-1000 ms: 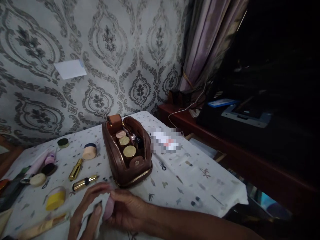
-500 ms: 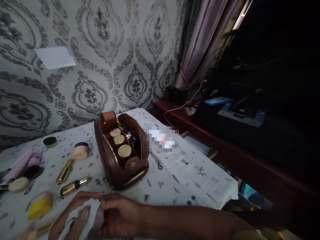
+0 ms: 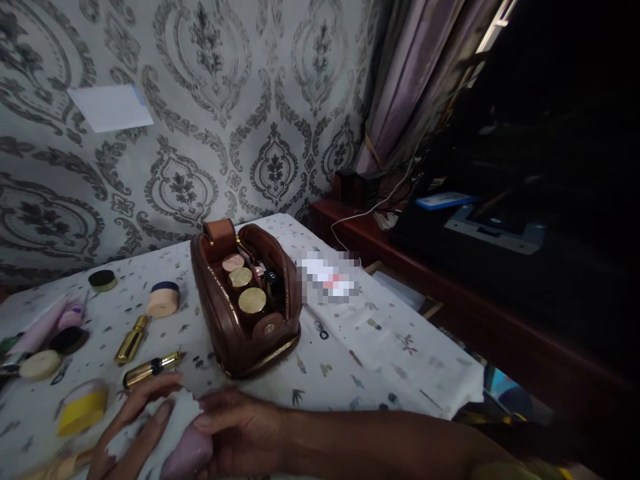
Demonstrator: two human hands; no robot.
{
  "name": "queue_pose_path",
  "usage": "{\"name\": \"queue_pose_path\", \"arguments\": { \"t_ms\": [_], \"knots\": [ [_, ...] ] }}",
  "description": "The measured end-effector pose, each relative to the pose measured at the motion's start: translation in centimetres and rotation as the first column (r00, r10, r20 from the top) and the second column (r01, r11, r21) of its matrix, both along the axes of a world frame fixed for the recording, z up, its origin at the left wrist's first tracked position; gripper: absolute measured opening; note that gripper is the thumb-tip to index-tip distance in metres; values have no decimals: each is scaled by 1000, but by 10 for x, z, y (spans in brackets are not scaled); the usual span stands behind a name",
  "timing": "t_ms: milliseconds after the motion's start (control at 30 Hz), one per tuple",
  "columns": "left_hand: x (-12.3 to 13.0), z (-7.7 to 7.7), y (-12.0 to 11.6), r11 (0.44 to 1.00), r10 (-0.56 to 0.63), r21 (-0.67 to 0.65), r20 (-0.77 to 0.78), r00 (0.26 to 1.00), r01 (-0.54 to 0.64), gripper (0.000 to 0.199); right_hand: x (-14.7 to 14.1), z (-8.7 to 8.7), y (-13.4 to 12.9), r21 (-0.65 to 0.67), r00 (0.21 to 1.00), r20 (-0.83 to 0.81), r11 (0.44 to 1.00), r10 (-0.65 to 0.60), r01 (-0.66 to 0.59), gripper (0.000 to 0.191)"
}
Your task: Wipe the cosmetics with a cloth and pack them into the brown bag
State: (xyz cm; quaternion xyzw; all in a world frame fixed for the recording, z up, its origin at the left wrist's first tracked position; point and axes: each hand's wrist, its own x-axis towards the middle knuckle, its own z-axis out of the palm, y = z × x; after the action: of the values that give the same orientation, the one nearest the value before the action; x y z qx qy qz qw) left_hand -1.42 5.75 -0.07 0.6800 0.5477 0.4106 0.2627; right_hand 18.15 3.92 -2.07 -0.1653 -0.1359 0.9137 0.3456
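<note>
At the bottom of the head view, my left hand [image 3: 131,437] is closed on a white wipe [image 3: 175,427], a thin, crumpled sheet with ragged edges. My right hand [image 3: 240,427] grips a small mauve container [image 3: 187,453] with rounded edges; its lower part is cut off by the frame. The wipe lies against the container's left side. Just beyond my hands, a brown leather cosmetic bag [image 3: 225,333] stands unzipped, with several gold-lidded and dark items inside. A gold and black tube [image 3: 150,370] lies beside my left fingers.
Left on the patterned tablecloth [image 3: 350,387] are a gold bottle [image 3: 131,341], a peach jar with dark lid [image 3: 163,300], a dark-lidded jar [image 3: 102,281], a yellow container [image 3: 83,413] and pink tubes [image 3: 40,327]. A dark red desk [image 3: 360,233] with a cable adjoins at right.
My left hand has shifted slightly left with the wipe, and more of the mauve container shows in my right hand. The view has moved a little; the bag has stayed put.
</note>
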Motion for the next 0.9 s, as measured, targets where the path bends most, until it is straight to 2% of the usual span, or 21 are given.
{"name": "queue_pose_path", "arguments": {
  "t_ms": [100,200,400,533,700,800,900],
  "knots": [
    [3,11,4,993,-61,-102,61,996,67,33,-1,1,-1,0,1000,17,1000,-22,22,58],
    [6,17,4,985,-122,-112,107,987,134,28,0,7,-1,-2,999,4,999,-48,48,57],
    [18,19,-7,954,-238,-132,206,949,268,36,4,21,-3,0,991,-103,996,-86,87,49],
    [15,14,-7,955,-243,-135,156,957,264,37,2,17,-3,-8,979,-163,993,-120,121,49],
    [16,14,-4,952,-248,-142,165,955,271,30,-1,9,-2,-22,983,-143,993,-119,117,46],
    [22,20,-4,962,-181,-173,171,969,210,31,-1,10,-4,12,986,-140,995,-96,98,45],
    [32,29,-8,962,-85,-233,245,966,144,36,-3,11,-5,77,993,-100,994,-67,75,55]
  ]
}}
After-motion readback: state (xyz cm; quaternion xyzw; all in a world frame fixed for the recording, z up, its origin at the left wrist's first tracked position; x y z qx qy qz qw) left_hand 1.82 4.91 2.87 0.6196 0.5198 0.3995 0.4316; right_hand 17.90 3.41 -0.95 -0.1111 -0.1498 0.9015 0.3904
